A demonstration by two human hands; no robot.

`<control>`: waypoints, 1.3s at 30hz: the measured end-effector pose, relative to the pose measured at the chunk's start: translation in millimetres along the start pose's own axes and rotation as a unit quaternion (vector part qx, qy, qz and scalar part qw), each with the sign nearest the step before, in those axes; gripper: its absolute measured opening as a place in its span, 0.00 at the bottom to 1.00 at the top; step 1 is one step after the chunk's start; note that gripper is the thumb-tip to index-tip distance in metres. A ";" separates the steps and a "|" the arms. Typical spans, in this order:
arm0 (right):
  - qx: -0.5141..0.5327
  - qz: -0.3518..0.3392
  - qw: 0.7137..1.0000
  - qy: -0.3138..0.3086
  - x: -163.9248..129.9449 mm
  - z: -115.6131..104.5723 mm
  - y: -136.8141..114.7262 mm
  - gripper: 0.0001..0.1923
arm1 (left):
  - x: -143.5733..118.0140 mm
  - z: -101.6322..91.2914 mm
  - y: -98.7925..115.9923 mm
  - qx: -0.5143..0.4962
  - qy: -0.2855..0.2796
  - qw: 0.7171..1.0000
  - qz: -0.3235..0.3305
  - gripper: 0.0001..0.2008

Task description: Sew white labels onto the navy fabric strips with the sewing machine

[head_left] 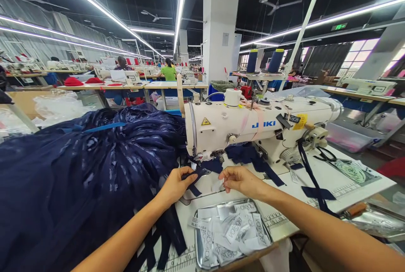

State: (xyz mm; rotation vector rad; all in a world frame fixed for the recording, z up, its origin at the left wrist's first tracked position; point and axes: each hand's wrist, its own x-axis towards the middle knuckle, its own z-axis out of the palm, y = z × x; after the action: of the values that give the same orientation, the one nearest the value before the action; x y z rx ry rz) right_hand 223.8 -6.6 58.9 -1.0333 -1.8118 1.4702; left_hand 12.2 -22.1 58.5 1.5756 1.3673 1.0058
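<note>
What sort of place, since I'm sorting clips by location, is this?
Most likely a garment factory's sewing floor. A sewing machine stands in front of the person, a big heap of navy fabric lies beside it, and more sewing machines show in the background.

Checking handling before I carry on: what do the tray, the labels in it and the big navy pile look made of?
Tray: metal, likely steel, judging by its bright, reflective surface.
Labels: whitish with dark print, faintly satiny; thin and softly curling, so probably ribbon, though paper is possible.
Navy pile: fabric, with soft folds and gathers; lighter, faintly shiny patches suggest lace or mesh, unconfirmed.
</note>
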 end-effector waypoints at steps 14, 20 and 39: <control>0.166 -0.058 0.972 0.158 27.7 48.5 -10.5 0.09 | -10.0 3.2 14.4 -0.096 -0.015 0.994 -0.053 0.18; 0.113 -0.077 0.971 0.194 37.2 57.5 -5.0 0.08 | -10.3 2.3 17.8 -0.114 -0.015 0.992 -0.054 0.21; 0.209 -0.023 0.967 0.145 36.6 58.4 -0.5 0.12 | -10.2 3.3 18.4 -0.104 0.003 0.991 -0.085 0.14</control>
State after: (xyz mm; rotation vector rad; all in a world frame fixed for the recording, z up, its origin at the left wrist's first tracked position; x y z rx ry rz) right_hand 156.3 -6.3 45.2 -0.9259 -1.2431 1.4988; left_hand 20.7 -34.3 73.8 1.2812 1.3302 1.0149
